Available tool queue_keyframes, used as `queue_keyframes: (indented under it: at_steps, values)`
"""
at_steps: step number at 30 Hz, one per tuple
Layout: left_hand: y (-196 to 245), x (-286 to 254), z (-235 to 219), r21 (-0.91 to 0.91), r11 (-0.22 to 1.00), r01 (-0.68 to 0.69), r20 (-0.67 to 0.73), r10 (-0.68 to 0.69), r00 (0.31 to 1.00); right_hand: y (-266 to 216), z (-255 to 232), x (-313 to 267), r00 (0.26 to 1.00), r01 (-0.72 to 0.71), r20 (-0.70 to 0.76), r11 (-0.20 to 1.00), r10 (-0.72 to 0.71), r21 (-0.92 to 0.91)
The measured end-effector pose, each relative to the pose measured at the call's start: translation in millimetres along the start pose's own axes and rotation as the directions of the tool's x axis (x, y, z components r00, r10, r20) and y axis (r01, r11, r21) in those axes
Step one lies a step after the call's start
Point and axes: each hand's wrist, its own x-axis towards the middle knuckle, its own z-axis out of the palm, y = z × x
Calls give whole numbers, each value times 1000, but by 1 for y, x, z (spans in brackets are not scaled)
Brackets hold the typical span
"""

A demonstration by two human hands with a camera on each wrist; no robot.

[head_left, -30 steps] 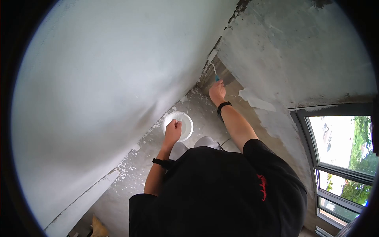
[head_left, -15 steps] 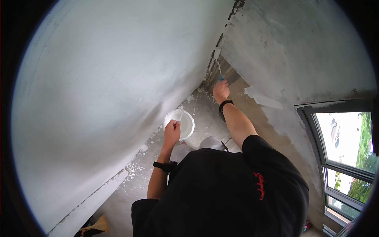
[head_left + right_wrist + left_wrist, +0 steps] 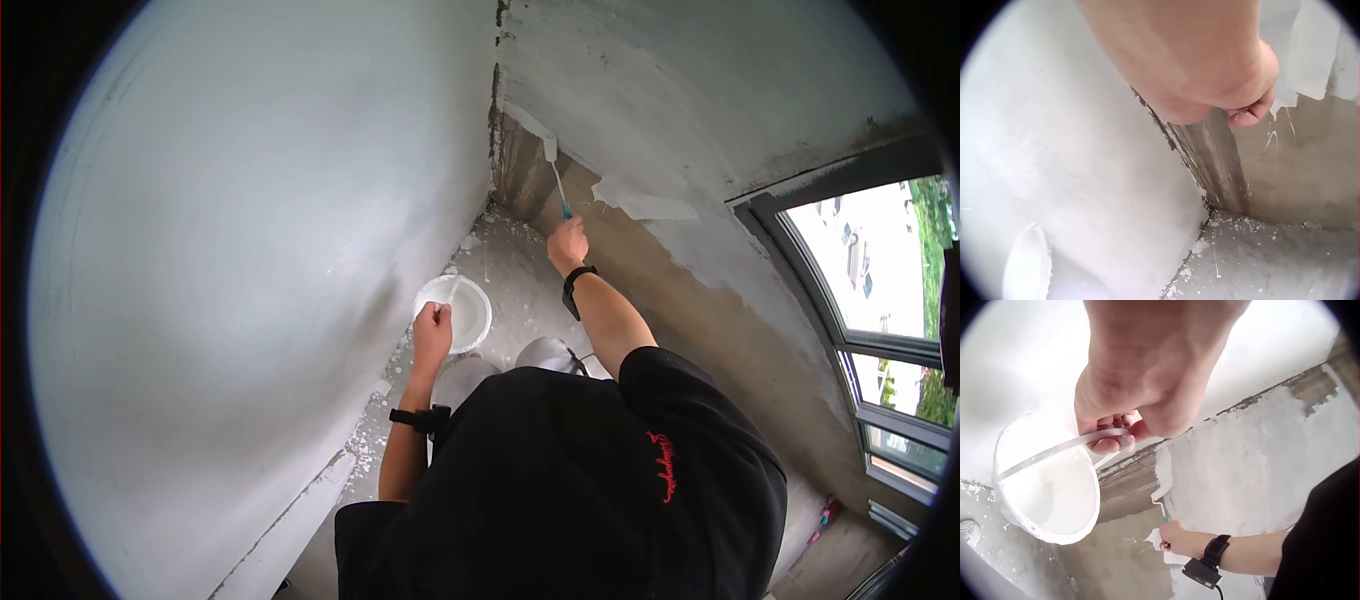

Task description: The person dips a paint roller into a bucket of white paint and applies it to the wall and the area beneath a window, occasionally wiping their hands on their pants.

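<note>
My left hand (image 3: 433,335) grips the thin white handle (image 3: 1060,449) of a white bucket (image 3: 487,325), fingers curled round it. The bucket hangs tilted in the left wrist view, with white paint coating its inside. My right hand (image 3: 567,243) holds a small paint roller by its blue grip (image 3: 567,212). The roller's white sleeve (image 3: 550,148) lies against the right-hand wall, at the edge between its pale coat and a bare brown band. In the right wrist view the hand's fingers are curled and the roller is hidden behind them.
A pale wall (image 3: 250,250) rises close on the left and meets the right wall (image 3: 640,90) at a rough, dark corner seam. White splatters dot the grey floor (image 3: 515,275). A dark-framed window (image 3: 850,250) is at the right.
The roller has moved with my right hand from the corner seam rightward along the wall, with a fresh white strip behind it. The head view has turned right. My left hand stays on the bucket handle.
</note>
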Motion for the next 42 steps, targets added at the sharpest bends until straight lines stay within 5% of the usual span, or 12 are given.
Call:
queue_keyframes:
  at_steps: [20,29,34,42]
  values:
    - [45,-12,61,13,997,-74,259,69,963,218,-110,-86,979,-151,-130,987,156,44]
    - [57,-12,113,0,993,-118,278,113,954,310,-156,-116,944,-159,-307,982,120,-104]
    - [63,-17,130,-6,996,-85,287,83,954,332,-180,-130,957,-94,-282,991,63,-96]
    - [85,-34,133,-46,996,-74,295,85,952,302,-190,-105,950,28,-305,994,-60,-109]
